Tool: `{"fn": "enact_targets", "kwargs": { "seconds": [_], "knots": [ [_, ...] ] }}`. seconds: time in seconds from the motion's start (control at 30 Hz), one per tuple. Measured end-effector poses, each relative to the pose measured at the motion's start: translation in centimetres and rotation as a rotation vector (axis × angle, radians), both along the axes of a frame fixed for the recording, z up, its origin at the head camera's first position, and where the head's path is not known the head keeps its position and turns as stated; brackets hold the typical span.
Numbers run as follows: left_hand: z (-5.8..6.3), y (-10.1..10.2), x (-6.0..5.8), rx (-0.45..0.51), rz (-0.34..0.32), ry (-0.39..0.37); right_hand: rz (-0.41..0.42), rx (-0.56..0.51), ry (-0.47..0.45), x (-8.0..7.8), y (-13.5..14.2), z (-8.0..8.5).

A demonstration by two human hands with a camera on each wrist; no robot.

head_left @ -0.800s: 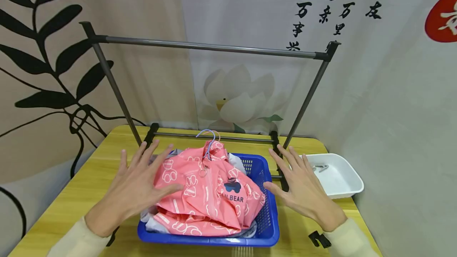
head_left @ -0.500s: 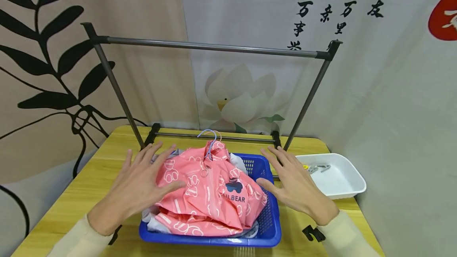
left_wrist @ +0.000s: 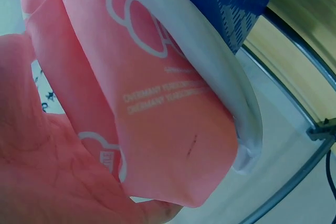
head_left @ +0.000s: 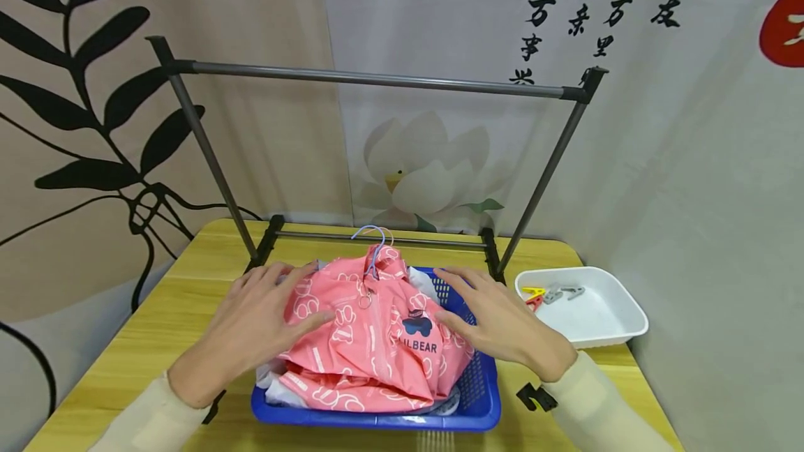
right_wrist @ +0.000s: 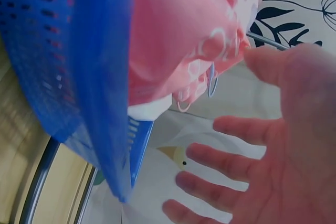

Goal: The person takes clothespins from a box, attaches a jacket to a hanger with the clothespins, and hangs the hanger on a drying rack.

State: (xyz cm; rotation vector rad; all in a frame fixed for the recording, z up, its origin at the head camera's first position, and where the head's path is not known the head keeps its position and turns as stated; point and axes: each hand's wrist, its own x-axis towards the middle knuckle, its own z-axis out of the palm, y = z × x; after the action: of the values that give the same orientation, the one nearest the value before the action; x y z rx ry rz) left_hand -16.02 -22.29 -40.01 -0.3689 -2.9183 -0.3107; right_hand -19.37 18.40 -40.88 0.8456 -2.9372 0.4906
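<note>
A pink hooded jacket (head_left: 373, 340) with white bear outlines lies bunched on top of a blue plastic basket (head_left: 377, 422). Two hanger hooks (head_left: 379, 236), one blue and one pink, stick up at its collar. My left hand (head_left: 251, 323) is at the jacket's left side, fingers spread and thumb over the fabric; whether it touches cannot be told. On the other side my right hand (head_left: 505, 316) hovers over the basket's right rim, its thumb near the bear print. In the right wrist view the right hand's fingers (right_wrist: 220, 166) are extended and hold nothing.
Behind the basket stands a grey metal clothes rack (head_left: 377, 79) on the wooden table (head_left: 151, 340). A white tray (head_left: 597, 312) with several clothespins (head_left: 553, 295) sits at the right. White and grey cloth (head_left: 283, 394) shows beneath the jacket.
Both hands have come inward toward the jacket, the right one moving farther left over the basket's rim. The clothespins in the tray are now uncovered. The jacket keeps its place in the basket.
</note>
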Motion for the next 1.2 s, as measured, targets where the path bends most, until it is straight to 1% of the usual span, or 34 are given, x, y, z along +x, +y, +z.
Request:
{"fn": "enact_targets", "kwargs": {
  "seconds": [0.13,0.3,0.4,0.6,0.73,0.93,1.07,1.2],
  "knots": [
    [-0.1,0.0,-0.2,0.000,-0.001,0.010,0.027,0.010,-0.060,-0.2,-0.6,0.2],
    [-0.3,0.0,-0.5,-0.003,-0.005,0.017,0.026,0.007,-0.146,-0.3,-1.2,0.4],
    [-0.4,0.0,-0.5,0.003,-0.008,0.029,0.036,0.000,-0.176,-0.5,-1.6,0.5],
    [-0.4,0.1,-0.6,0.031,-0.004,0.023,0.094,-0.041,-0.177,-0.7,-2.2,0.3],
    [-0.5,0.0,-0.8,0.075,-0.015,0.012,0.117,-0.073,-0.193,-0.6,-2.4,0.1],
    [-0.6,-0.3,-1.2,0.172,-0.052,0.022,0.133,-0.104,-0.193,-0.7,-2.4,-0.1],
    [-0.5,-0.2,-1.2,0.229,-0.052,0.025,0.131,-0.124,-0.194,-0.7,-2.4,-0.2],
    [-0.1,-0.1,-1.1,0.271,-0.048,0.032,0.113,-0.148,-0.209,-0.6,-2.3,-0.2]
  ]
}}
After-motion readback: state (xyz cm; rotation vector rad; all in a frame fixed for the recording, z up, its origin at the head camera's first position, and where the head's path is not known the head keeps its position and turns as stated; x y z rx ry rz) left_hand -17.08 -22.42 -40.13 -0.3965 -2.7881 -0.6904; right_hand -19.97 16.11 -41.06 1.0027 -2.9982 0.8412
